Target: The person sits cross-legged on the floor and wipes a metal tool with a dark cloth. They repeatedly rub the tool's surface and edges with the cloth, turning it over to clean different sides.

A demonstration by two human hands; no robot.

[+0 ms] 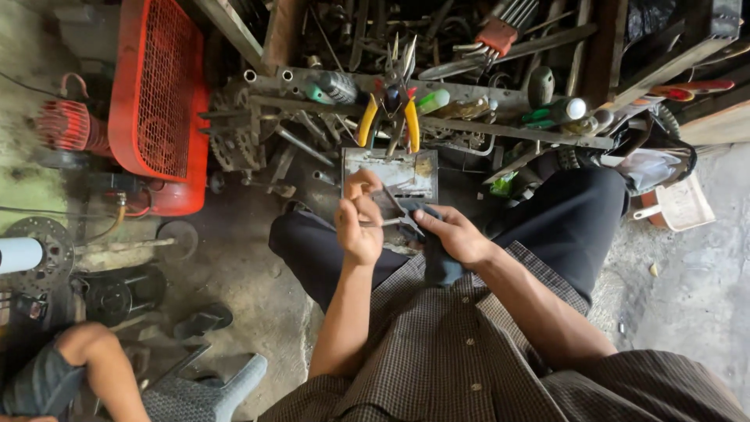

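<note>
— Nearest the lens: checked woven shirt (437, 367), soft, buttoned, creased over the lap. Beyond it, toward the grey metal box (391, 173), dark trousers (562, 219) at both knees.

— Hands?

— Both just short of the box, on its near side. Left hand (358, 227) clenched, fingertips pinched on a small metal part (388, 205), flat and dull grey. Right hand (457, 234) closed around a dark cloth (439, 262), limp, folded, hanging down toward the shirt. Cloth and part touching between the two hands.

— Progress?

— Judged mid-way through a wipe-down. Part in hand and under the cloth, not set down. Cannot tell how clean its surface is; too small and half covered. Nothing finished lying beside the box.

— Box itself?

— Sheet metal, rectangular, scuffed, stained, open at the top. Contents unclear.

— Surroundings?

— Directly beyond the box, yellow-handled pliers (389, 109) hung on a steel rack (484, 129) crowded with oily tools. Far left of the box, red compressor (156, 94) with mesh guard, painted, grimy. Lower left, well apart from the box, another person's knee (86, 344) and a dark sandal (203, 320) on greasy concrete.
</note>
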